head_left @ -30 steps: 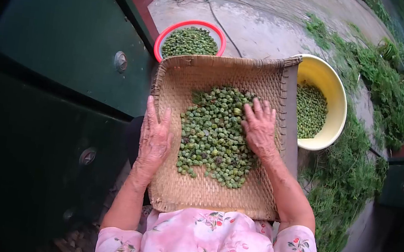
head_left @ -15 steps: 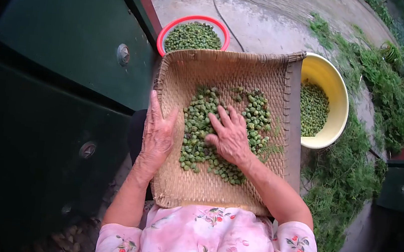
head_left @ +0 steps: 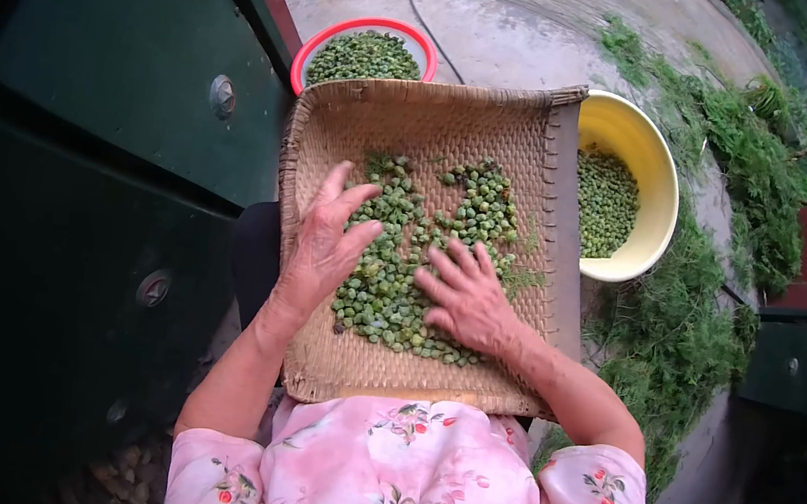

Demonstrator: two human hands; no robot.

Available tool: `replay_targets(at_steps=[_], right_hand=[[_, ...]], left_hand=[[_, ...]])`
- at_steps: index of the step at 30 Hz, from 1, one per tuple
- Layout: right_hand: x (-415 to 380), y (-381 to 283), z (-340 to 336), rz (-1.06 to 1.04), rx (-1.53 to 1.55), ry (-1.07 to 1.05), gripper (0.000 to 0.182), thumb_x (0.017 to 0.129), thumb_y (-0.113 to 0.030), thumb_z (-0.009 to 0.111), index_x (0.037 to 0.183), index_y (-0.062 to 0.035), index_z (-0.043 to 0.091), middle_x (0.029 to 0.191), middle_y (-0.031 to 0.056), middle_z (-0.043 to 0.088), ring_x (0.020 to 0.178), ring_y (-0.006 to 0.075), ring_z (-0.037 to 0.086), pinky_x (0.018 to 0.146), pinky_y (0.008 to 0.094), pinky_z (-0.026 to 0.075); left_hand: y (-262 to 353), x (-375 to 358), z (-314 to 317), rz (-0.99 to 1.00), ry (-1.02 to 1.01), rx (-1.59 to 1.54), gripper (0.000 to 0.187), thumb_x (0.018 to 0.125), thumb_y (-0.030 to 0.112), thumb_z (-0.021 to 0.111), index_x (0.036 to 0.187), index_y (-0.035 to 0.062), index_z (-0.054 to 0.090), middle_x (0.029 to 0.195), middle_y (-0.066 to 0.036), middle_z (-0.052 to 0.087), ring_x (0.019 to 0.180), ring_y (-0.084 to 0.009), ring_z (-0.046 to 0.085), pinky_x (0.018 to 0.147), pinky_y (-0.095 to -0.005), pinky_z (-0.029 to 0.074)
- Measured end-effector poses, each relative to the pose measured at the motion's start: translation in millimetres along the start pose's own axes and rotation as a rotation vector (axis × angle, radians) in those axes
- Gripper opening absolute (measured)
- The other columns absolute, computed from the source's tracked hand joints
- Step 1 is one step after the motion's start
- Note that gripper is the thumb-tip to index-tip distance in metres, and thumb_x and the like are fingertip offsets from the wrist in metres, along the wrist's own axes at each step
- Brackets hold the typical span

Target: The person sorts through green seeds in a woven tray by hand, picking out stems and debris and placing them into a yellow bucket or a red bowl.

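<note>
A woven winnowing basket [head_left: 310, 356] rests on my lap with a loose layer of small round green fruits [head_left: 383, 295] spread over its middle. My left hand [head_left: 326, 243] is inside the basket's left side, with its fingers apart, reaching to the left edge of the fruits. On the right part of the layer lies my right hand [head_left: 468, 300], palm down and fingers spread among the fruits. Neither hand grips anything. A few thin green sprigs [head_left: 526, 277] lie to the right of the fruits.
Beyond the basket stands a red-rimmed basin [head_left: 432, 59] of similar green fruits. A yellow bucket [head_left: 656, 203], partly filled with them, is at the right. Cut green branches [head_left: 673, 356] cover the ground there. A dark green door [head_left: 120, 96] closes off the left side.
My left hand has left the basket's left rim and come inward to the fruits, its fingers bending. My right hand has drawn back slightly towards my body. The whole view has shifted a little.
</note>
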State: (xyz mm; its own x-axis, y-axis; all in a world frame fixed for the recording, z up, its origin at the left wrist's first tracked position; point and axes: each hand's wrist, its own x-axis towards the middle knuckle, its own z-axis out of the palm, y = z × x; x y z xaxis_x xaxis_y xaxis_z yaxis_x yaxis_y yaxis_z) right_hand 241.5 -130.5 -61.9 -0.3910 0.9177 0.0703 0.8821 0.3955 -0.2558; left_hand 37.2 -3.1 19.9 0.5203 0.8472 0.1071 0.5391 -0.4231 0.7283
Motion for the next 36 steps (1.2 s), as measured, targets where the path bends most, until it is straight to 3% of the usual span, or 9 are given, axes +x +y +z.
replay_targets(at_steps=[6, 9, 14, 18, 20, 24, 26, 30, 36], right_hand=[[58.6, 62.9, 6.4, 0.197, -0.093, 0.262, 0.06, 0.085, -0.048, 0.052, 0.132, -0.0112, 0.044, 0.138, 0.0167, 0.039, 0.131, 0.037, 0.03, 0.107, 0.0546, 0.022], [73.7, 79.0, 11.2, 0.255, 0.007, 0.431, 0.06, 0.083, -0.037, 0.061, 0.132, -0.0089, 0.042, 0.138, 0.0196, 0.037, 0.129, 0.0385, 0.031, 0.106, 0.0527, 0.024], [81.0, 36.1, 26.7, 0.661, -0.235, 0.244, 0.076, 0.086, -0.055, 0.047, 0.138, -0.001, 0.032, 0.143, 0.0274, 0.026, 0.136, 0.0391, 0.02, 0.111, 0.0523, 0.013], [87.3, -13.6, 23.0, 0.27, 0.009, 0.302, 0.076, 0.082, -0.051, 0.054, 0.134, 0.0025, 0.036, 0.139, 0.0259, 0.033, 0.131, 0.0418, 0.028, 0.108, 0.0542, 0.019], [80.9, -31.8, 27.7, 0.028, 0.473, 0.303, 0.074, 0.08, -0.047, 0.058, 0.133, 0.001, 0.038, 0.135, 0.0256, 0.036, 0.13, 0.0412, 0.028, 0.108, 0.0537, 0.02], [55.9, -36.0, 14.1, -0.147, 0.161, 0.049, 0.068, 0.08, -0.045, 0.058, 0.133, -0.0046, 0.041, 0.136, 0.0166, 0.04, 0.132, 0.0363, 0.028, 0.109, 0.0525, 0.02], [67.4, -18.1, 16.4, -0.17, 0.07, 0.052, 0.063, 0.077, -0.037, 0.065, 0.131, -0.0127, 0.044, 0.138, 0.0095, 0.038, 0.132, 0.0327, 0.029, 0.108, 0.0533, 0.021], [97.5, 14.4, 13.3, -0.033, -0.07, 0.163, 0.054, 0.077, -0.031, 0.065, 0.126, -0.0127, 0.049, 0.135, 0.0063, 0.042, 0.13, 0.0319, 0.031, 0.107, 0.0552, 0.022], [72.1, 40.5, -9.6, 0.219, 0.112, 0.495, 0.035, 0.08, -0.012, 0.062, 0.115, -0.0103, 0.058, 0.128, 0.0137, 0.05, 0.119, 0.0375, 0.045, 0.1, 0.0503, 0.034]], left_hand=[[0.1, 18.5, 41.6, -0.396, -0.066, -0.745, 0.034, 0.083, 0.011, 0.064, 0.113, -0.0033, 0.059, 0.114, -0.012, 0.058, 0.108, -0.0171, 0.052, 0.094, -0.0298, 0.041], [-6.9, 15.4, 43.2, -0.403, 0.024, -0.7, 0.034, 0.083, 0.009, 0.062, 0.114, -0.0042, 0.057, 0.111, -0.012, 0.06, 0.105, -0.0186, 0.056, 0.092, -0.0295, 0.043], [-27.3, 10.6, 39.0, -0.505, 0.147, -0.797, 0.033, 0.085, 0.009, 0.058, 0.115, -0.0049, 0.055, 0.104, -0.009, 0.061, 0.092, -0.0137, 0.057, 0.081, -0.0257, 0.046], [-30.1, 14.2, 41.0, -0.496, 0.223, -0.866, 0.031, 0.086, 0.011, 0.059, 0.114, -0.0033, 0.056, 0.1, -0.007, 0.061, 0.083, -0.0108, 0.056, 0.071, -0.0235, 0.046], [-36.1, 10.6, 40.3, -0.496, 0.236, -0.883, 0.028, 0.086, 0.011, 0.06, 0.111, -0.002, 0.056, 0.098, -0.006, 0.061, 0.081, -0.0104, 0.057, 0.068, -0.022, 0.046], [-38.8, 11.5, 38.7, -0.532, 0.298, -0.895, 0.024, 0.087, 0.01, 0.06, 0.109, 0.0014, 0.056, 0.098, -0.005, 0.063, 0.081, -0.0106, 0.06, 0.067, -0.0209, 0.048], [-36.9, 10.2, 36.1, -0.516, 0.319, -0.927, 0.023, 0.087, 0.009, 0.06, 0.108, 0.002, 0.056, 0.098, -0.005, 0.063, 0.081, -0.0106, 0.06, 0.066, -0.0211, 0.048], [-42.4, 6.6, 35.7, -0.504, 0.296, -0.965, 0.023, 0.087, 0.01, 0.061, 0.108, 0.0029, 0.056, 0.097, -0.004, 0.062, 0.082, -0.0106, 0.06, 0.068, -0.0215, 0.049], [-36.9, 7.4, 33.7, -0.551, 0.317, -0.979, 0.022, 0.087, 0.007, 0.058, 0.107, -0.0001, 0.056, 0.093, -0.004, 0.061, 0.08, -0.0103, 0.058, 0.068, -0.0223, 0.046]])
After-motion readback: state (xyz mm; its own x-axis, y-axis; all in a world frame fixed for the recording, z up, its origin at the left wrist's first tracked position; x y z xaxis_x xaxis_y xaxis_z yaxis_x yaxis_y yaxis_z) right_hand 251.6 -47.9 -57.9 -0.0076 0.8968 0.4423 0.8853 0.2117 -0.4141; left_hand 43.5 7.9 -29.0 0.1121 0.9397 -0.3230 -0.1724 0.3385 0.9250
